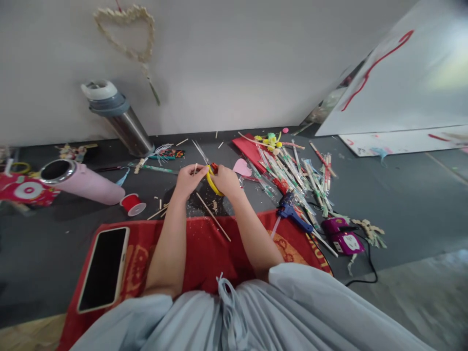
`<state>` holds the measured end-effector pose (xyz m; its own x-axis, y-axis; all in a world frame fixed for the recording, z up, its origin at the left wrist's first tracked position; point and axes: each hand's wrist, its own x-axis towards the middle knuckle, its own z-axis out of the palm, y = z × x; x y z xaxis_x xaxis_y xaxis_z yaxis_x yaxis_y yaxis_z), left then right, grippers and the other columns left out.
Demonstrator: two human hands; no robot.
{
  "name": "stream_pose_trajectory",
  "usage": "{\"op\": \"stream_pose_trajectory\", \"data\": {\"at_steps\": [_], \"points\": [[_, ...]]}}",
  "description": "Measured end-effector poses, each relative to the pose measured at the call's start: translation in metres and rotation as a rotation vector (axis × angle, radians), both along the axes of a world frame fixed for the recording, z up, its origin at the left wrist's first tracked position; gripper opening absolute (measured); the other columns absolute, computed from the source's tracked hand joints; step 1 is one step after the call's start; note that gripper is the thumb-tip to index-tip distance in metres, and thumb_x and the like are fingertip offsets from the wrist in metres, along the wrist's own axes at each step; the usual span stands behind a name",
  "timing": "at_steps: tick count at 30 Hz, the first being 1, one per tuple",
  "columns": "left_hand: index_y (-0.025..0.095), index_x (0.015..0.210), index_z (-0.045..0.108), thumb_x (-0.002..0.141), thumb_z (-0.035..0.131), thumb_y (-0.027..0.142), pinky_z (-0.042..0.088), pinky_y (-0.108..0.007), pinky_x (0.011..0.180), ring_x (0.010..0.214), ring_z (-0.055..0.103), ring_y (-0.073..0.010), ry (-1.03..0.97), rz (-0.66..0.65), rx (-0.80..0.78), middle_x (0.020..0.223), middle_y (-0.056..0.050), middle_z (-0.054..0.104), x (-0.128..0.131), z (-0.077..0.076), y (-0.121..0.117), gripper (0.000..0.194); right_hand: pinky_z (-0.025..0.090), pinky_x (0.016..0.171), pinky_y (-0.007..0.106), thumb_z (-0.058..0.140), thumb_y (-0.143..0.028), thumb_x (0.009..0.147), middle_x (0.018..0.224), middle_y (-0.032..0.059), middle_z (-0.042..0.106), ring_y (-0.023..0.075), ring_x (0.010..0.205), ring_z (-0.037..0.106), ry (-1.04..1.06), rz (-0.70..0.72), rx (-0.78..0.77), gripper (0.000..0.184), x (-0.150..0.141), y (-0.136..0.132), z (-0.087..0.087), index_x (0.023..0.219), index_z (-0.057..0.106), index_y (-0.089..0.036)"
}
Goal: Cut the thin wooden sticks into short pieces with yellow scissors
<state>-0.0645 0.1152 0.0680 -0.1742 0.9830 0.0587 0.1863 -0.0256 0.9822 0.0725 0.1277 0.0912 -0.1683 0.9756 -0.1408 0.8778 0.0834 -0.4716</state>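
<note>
One phone lies near, on the red cloth; farther, one thin stick crosses the cloth's edge. Beyond it, the left hand pinches a short pale stick, and the right hand grips the yellow-handled scissors, which point away over the table. Behind, a steel flask stands near the wall

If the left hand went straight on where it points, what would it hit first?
The left hand would probably meet the yellow-handled scissors in the right hand first; depth there is unclear, and they may already touch.
</note>
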Motion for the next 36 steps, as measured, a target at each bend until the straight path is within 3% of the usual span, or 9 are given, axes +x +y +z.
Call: {"op": "stream_pose_trajectory", "data": {"at_steps": [5,11,15,21,26,32,36], "points": [[0.014,0.065,0.069,0.065,0.071,0.034,0.035,-0.019,0.051,0.051,0.048,-0.008,-0.117,0.123,-0.1,0.054,0.002,0.059,0.003,0.002,-0.001,0.02,0.049,0.084,0.038,0.048,-0.054,0.089,0.109,0.0234,0.069,0.035,0.103,0.067,-0.023,0.075,0.034,0.05,-0.002,-0.001,0.0,0.109,0.06,-0.01],[0.013,0.055,0.064,0.063,0.063,0.019,0.03,-0.018,0.045,0.042,0.043,-0.0059,-0.239,0.283,-0.18,0.046,0.003,0.056,0.002,0.001,0.002,0.01,0.047,0.083,0.035,0.058,-0.053,0.082,0.111,0.0199,0.068,0.0322,0.102,0.066,0.029,0.207,0.067,0.053,-0.001,0.002,0.005,0.114,0.06,-0.01],[0.013,0.052,0.059,0.064,0.06,0.021,0.023,-0.018,0.039,0.036,0.036,-0.0041,-0.307,0.305,-0.214,0.043,0.003,0.053,0.0,0.001,0.004,0.015,0.042,0.073,0.03,0.059,-0.051,0.083,0.099,0.0109,0.07,0.0232,0.087,0.064,0.125,0.279,0.036,0.046,0.007,0.012,0.01,0.109,0.062,-0.013],[0.015,0.052,0.053,0.066,0.058,0.026,0.013,-0.017,0.035,0.031,0.022,-0.0013,-0.352,0.322,-0.285,0.036,0.009,0.037,-0.006,0.0,0.009,0.018,0.031,0.061,0.025,0.052,-0.043,0.09,0.077,0.003,0.064,0.0132,0.066,0.051,0.204,0.394,0.007,0.03,0.012,0.023,0.015,0.082,0.063,-0.017],[0.016,0.058,0.052,0.064,0.058,0.026,0.015,-0.015,0.033,0.031,0.027,-0.0007,-0.389,0.351,-0.339,0.042,0.008,0.045,-0.007,-0.001,0.011,0.014,0.032,0.062,0.026,0.053,-0.04,0.089,0.08,0.0058,0.067,0.0145,0.068,0.054,0.218,0.418,0.027,0.028,0.02,0.033,0.016,0.08,0.064,-0.016],[0.016,0.056,0.052,0.064,0.058,0.025,0.016,-0.015,0.032,0.029,0.026,-0.0008,-0.384,0.357,-0.37,0.038,0.008,0.041,0.0,-0.003,0.013,0.013,0.041,0.072,0.024,0.055,-0.03,0.089,0.091,0.005,0.072,0.0142,0.081,0.063,0.42,0.433,0.046,0.021,0.044,0.055,0.006,0.095,0.069,-0.016],[0.016,0.055,0.052,0.063,0.059,0.025,0.017,-0.015,0.032,0.029,0.026,-0.0011,-0.373,0.392,-0.356,0.037,0.009,0.041,0.0,-0.006,0.015,0.013,0.041,0.073,0.025,0.05,-0.035,0.092,0.087,0.005,0.071,0.0141,0.079,0.062,0.353,0.447,0.144,0.028,0.061,0.074,0.009,0.092,0.07,-0.016]]}}
